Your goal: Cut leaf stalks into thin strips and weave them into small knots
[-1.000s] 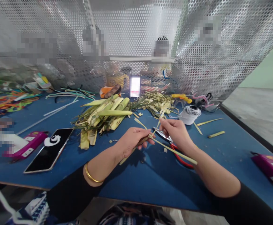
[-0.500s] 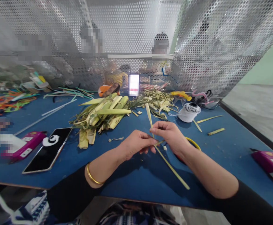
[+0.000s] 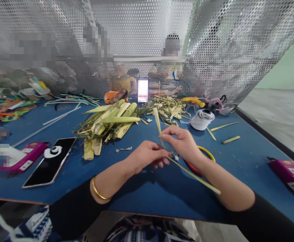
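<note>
My left hand (image 3: 152, 154) is closed, its thumb and fingers pinching a pale green leaf strip (image 3: 194, 175) whose long end slants down to the right over the table. Above it my right hand (image 3: 178, 138) pinches the upper leaf piece (image 3: 157, 118), which stands up from between the fingers and widens at its top. Where the pieces meet is partly hidden by my fingers. Behind my right wrist lie red and yellow ring-shaped handles (image 3: 207, 153), partly covered. A pile of husk-like leaves (image 3: 116, 117) rests beyond my left hand.
Shredded leaf scraps (image 3: 171, 106) lie at the back beside a white thread spool (image 3: 202, 119). A black phone (image 3: 49, 164) and a purple power strip (image 3: 31, 156) are at left, another power strip (image 3: 289, 174) at right. A perforated metal screen (image 3: 142, 37) closes the far side; people sit behind it.
The long lower end of the leaf strip has swung up and to the right, now crossing near my right forearm. Both hands keep their pinch in nearly the same place.
</note>
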Demonstrator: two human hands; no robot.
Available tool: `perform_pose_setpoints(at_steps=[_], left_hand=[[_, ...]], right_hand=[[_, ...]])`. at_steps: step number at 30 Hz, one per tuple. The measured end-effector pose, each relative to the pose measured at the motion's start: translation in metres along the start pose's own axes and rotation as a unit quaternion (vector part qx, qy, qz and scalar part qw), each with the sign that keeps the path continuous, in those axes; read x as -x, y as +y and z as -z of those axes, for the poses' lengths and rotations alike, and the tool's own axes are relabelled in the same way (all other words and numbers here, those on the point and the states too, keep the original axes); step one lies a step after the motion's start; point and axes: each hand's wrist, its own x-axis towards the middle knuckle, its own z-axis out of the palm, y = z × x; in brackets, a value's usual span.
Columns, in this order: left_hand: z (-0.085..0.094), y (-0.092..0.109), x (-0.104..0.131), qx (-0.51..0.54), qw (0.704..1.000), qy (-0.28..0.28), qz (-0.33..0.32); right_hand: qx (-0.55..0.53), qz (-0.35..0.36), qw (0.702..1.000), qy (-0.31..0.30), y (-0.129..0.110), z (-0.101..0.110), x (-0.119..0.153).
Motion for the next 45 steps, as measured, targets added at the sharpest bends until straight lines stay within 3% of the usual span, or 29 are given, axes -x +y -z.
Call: perform_pose_setpoints(at_steps=[4,7,9,12,15,17,20,28,30,32,35,39,45], left_hand=[[0.009,0.005,-0.002,0.123,0.991,0.058,-0.013],[0.016,0.008,-0.003,0.176,0.979,0.084,-0.050],[0.017,0.008,-0.004,0.196,0.972,0.100,-0.079],[0.014,0.007,-0.006,0.221,0.962,0.121,-0.100],[0.010,0.007,-0.007,0.234,0.957,0.136,-0.103],[0.009,0.007,-0.006,0.230,0.957,0.142,-0.108],[0.008,0.008,-0.005,0.226,0.955,0.149,-0.123],[0.008,0.007,-0.005,0.219,0.950,0.170,-0.143],[0.009,0.010,-0.004,0.209,0.954,0.166,-0.134],[0.010,0.012,-0.002,0.201,0.957,0.165,-0.131],[0.011,0.014,-0.001,0.178,0.961,0.164,-0.132],[0.010,0.011,-0.003,0.141,0.960,0.191,-0.148],[0.010,0.007,-0.006,0.156,0.953,0.205,-0.158]], right_hand=[[0.091,0.081,0.990,0.071,-0.013,0.038,-0.007],[0.149,0.111,0.974,0.127,-0.023,0.050,-0.003],[0.156,0.098,0.981,0.068,-0.024,0.039,0.003],[0.172,0.012,0.982,-0.070,-0.014,0.005,0.013],[0.108,-0.060,0.989,-0.080,0.000,-0.026,0.019],[0.051,-0.074,0.993,-0.073,0.005,-0.034,0.021],[0.045,-0.022,0.996,-0.068,0.004,-0.032,0.021],[0.152,0.117,0.975,-0.109,-0.012,-0.018,0.022],[0.220,0.156,0.959,-0.084,-0.012,-0.014,0.022],[0.302,0.190,0.934,-0.017,-0.011,-0.010,0.021],[0.387,0.201,0.898,0.054,-0.005,-0.004,0.017],[0.397,0.194,0.897,0.008,-0.001,-0.003,0.014],[0.394,0.219,0.893,-0.011,-0.011,0.002,0.017]])
